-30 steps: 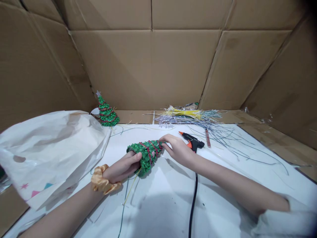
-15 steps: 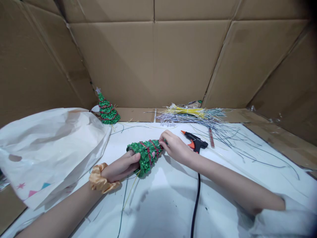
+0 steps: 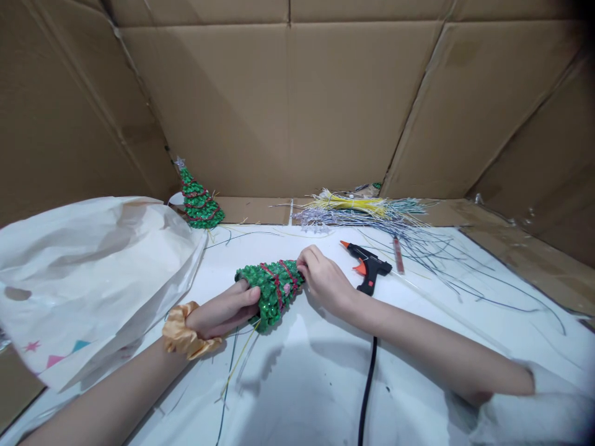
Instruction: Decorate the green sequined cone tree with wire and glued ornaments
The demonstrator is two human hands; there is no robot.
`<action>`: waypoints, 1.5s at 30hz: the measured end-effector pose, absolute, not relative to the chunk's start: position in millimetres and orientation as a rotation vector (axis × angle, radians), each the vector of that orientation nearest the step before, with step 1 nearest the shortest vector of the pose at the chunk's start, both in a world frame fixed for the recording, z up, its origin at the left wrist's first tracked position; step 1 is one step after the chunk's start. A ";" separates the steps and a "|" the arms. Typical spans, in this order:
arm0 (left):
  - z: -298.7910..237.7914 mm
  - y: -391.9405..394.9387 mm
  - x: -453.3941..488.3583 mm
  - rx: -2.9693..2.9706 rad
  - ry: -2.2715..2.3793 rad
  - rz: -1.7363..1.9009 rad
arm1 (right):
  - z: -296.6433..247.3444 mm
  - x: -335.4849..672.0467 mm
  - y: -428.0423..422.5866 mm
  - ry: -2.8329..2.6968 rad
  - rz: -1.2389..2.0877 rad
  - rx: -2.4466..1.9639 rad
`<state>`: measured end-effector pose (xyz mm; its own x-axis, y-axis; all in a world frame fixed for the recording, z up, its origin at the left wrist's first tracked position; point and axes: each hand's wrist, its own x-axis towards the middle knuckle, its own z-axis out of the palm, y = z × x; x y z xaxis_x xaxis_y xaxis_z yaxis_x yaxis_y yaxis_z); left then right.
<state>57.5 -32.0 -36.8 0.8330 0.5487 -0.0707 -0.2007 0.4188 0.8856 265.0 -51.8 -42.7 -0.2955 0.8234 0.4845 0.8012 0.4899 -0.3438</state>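
Observation:
A small green Christmas tree (image 3: 269,288) with dark red garland lies on its side, its tip pointing right. My left hand (image 3: 230,310) grips it at the wide base, fingers inside the hollow bottom and thumb on the outside. At the tip, my right hand (image 3: 320,275) is closed in a pinch; its fingers hide the tip and whatever they hold there. Yellow and dark wires (image 3: 232,371) trail from the base over the white tabletop (image 3: 307,396). Just right of my right hand lies a black glue gun (image 3: 369,266) with an orange nozzle.
A second decorated tree (image 3: 198,199) with a star stands at the back left, beside a white plastic bag (image 3: 102,260). Bundles of yellow and dark wires (image 3: 367,210) lie at the back right, near a thin red stick (image 3: 398,255). Cardboard walls (image 3: 288,111) surround the table.
The view has shifted slightly. Both hands keep nearly the same hold on the tree, and the wires hanging from its base have swung a little to the left.

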 end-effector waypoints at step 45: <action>-46.1 -25.8 49.8 1.034 0.348 0.410 | -57.5 269.3 -72.9 -1.938 0.083 -1.010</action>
